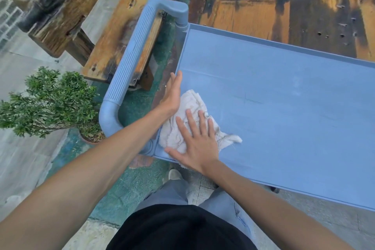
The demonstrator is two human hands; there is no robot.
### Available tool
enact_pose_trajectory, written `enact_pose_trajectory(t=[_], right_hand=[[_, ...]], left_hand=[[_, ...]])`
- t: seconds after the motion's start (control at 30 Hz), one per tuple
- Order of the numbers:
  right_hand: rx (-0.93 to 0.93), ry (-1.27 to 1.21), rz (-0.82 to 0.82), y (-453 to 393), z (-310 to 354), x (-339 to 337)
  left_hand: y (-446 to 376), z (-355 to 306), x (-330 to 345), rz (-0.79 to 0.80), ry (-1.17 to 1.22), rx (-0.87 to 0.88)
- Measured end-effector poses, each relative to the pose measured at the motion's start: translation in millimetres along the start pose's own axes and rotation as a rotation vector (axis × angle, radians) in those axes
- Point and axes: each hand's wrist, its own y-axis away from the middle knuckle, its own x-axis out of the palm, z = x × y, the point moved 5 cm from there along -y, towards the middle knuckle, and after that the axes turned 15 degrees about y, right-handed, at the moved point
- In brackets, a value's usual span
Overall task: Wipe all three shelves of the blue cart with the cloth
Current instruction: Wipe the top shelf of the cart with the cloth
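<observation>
**Cloth flat on the cart's top shelf, both hands at its left end**

I see the cloth (183, 126), a crumpled off-white rag, lying on the top shelf (284, 107) of the blue cart, bunched into the near-left corner; one frayed tail points right across the bare blue surface, and its near edge reaches the shelf's front rim. My right hand (197, 144) lies palm-down on the cloth, fingers spread and straight, pressing rather than gripping; nothing is clutched in it. My left hand (172, 95) is likewise flat and unclenched, fingers together and pointing away from me, resting along the shelf's left rim with its heel just touching the cloth's far-left edge; whether it bears on the rim or only skims it I cannot tell. The shelf surface shows faint pale smears and a thin scratch near the middle; the two lower shelves are hidden beneath it. Just left of the shelf runs the cart's ribbed handle (132, 55), curved at both ends. Beyond the handle stands a weathered wooden bench (129, 14); beyond the shelf's far rim, a dark stained wooden table (263, 2). At lower left a small potted shrub (50, 99) sits on the ground; below me, grey trousers and one shoe (175, 174) on green-painted floor.
</observation>
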Motion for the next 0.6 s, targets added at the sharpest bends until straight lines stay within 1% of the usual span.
enact_pose_trajectory(t=[0.1, 0.2, 0.33, 0.4, 0.5, 0.6], right_hand=[[-0.163, 0.046, -0.003, 2.2, 6.9, 0.9], [-0.244, 0.011, -0.034, 7.1, 11.1, 2.2], [-0.362, -0.059, -0.041, 21.6, 16.9, 3.9], [-0.421, -0.094, -0.053, 29.9, 20.2, 3.6], [-0.476, -0.181, 0.008, 39.5, 20.5, 0.6], [-0.502, -0.292, 0.106, 45.3, 20.3, -6.5]], left_hand=[[5.9, -8.8, 3.6, -0.027, -0.08, 0.028], [17.7, -18.0, 10.7, -0.039, -0.166, 0.027], [18.8, -16.9, 8.0, -0.048, -0.152, 0.002], [22.5, -19.2, 10.7, -0.05, -0.202, -0.009], [28.0, -21.9, 13.8, -0.055, -0.351, 0.002], [29.9, -24.7, 12.6, -0.053, -0.417, 0.004]])
